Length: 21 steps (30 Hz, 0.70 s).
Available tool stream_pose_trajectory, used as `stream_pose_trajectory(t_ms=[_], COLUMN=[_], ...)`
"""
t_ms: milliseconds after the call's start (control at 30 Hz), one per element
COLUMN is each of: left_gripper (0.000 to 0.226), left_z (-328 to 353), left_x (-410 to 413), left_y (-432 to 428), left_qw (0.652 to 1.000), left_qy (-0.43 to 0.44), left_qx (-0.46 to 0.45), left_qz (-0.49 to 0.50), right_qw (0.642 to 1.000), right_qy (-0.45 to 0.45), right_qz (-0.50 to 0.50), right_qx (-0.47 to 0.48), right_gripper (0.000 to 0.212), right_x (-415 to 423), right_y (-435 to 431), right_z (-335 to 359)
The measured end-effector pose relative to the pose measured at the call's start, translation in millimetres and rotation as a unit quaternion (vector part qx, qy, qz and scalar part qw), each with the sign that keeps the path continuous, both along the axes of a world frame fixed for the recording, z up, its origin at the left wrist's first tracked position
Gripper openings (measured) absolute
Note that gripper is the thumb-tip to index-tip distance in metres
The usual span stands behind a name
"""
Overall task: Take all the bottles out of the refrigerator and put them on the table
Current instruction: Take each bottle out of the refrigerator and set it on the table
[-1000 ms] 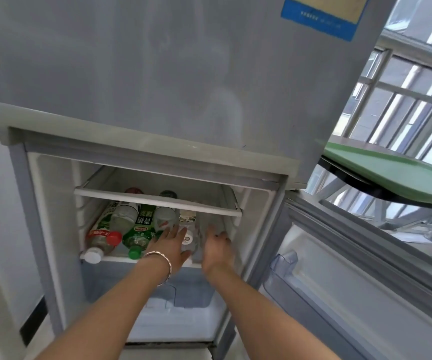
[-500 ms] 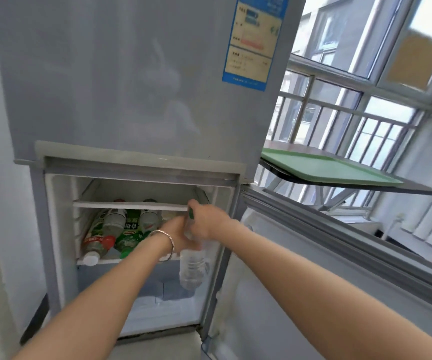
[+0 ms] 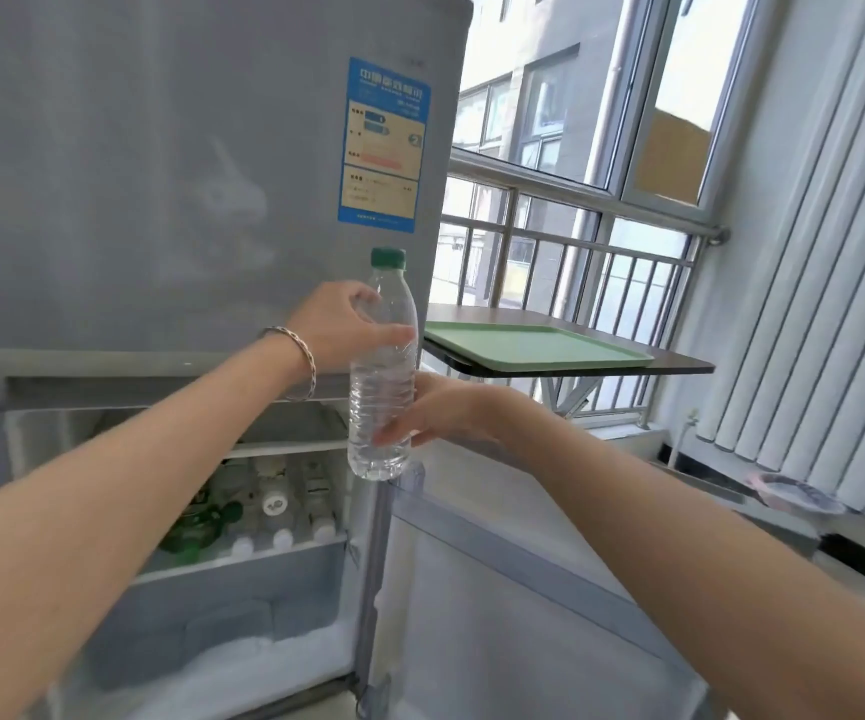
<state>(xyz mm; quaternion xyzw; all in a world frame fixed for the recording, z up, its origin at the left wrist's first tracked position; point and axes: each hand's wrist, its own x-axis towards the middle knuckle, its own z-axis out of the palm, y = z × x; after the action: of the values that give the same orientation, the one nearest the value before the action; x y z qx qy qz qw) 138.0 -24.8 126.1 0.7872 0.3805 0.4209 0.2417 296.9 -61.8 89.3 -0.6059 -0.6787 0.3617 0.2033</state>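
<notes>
A clear bottle (image 3: 382,371) with a green cap stands upright in the air in front of the fridge (image 3: 160,200), held between both hands. The left hand (image 3: 342,330) is closed around its upper part, thumb across the front and fingers wrapped behind, a thin bangle (image 3: 301,363) on the wrist just behind it. The right hand (image 3: 440,407) is below and to the right of the left, its fingers curled against the bottle's lower part; whether it truly grips or only steadies the bottle I cannot tell. Below the left forearm the lower compartment is open, and more bottles (image 3: 274,506) lie on their sides on its shelf (image 3: 243,561), caps toward the front, some white-capped and some green; part of the row is hidden by the arm. Under the right forearm the open door (image 3: 498,589) swings out. Beyond the right hand, further away and slightly above it, is a dark table (image 3: 679,363) bearing a pale green tray (image 3: 539,348). A blue label (image 3: 383,145) is stuck on the upper door, above the left hand. Behind the table are a window with a railing (image 3: 575,252), and vertical blinds (image 3: 809,252) far right of both hands.
</notes>
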Motion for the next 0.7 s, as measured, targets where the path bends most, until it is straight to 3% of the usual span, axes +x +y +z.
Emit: stream_pose_trajectory(t_ms=[133,233,267,333,433,467,500,633,700], left_gripper=[0.078,0.069,0.061,0.051,0.060,0.064,0.067,0.064,0.064], left_z=[38,51,51,49,39,36,32,13,6], left_x=[33,64,75,101,136,149,159,195,199], left_y=[-5,1,4,14,34,47,58,105,122], left_qw=[0.993,0.989,0.991,0.994,0.984,0.983,0.981,0.984,0.988], left_qy=[-0.106,-0.138,-0.122,-0.078,-0.070,-0.076,-0.083,-0.094,-0.083], left_qx=[0.008,-0.029,-0.034,-0.059,-0.123,-0.129,-0.135,-0.127,-0.112], left_qz=[-0.050,-0.053,-0.042,-0.047,-0.106,-0.110,-0.110,-0.087,-0.062], right_qw=[0.996,0.986,0.982,0.971,0.957,0.953,0.949,0.939,0.940], right_qy=[0.017,0.040,0.049,0.069,0.105,0.116,0.117,0.102,0.107], right_qz=[-0.033,-0.096,-0.109,-0.138,-0.175,-0.187,-0.201,-0.234,-0.230], right_qx=[0.080,0.130,0.149,0.182,0.207,0.211,0.215,0.230,0.229], right_gripper=[0.046,0.085,0.085,0.067,0.032,0.030,0.036,0.092,0.095], right_x=[37,68,77,94,116,124,131,147,147], right_y=[-14,-12,-9,5,35,50,65,130,151], right_z=[49,81,88,96,96,93,89,72,65])
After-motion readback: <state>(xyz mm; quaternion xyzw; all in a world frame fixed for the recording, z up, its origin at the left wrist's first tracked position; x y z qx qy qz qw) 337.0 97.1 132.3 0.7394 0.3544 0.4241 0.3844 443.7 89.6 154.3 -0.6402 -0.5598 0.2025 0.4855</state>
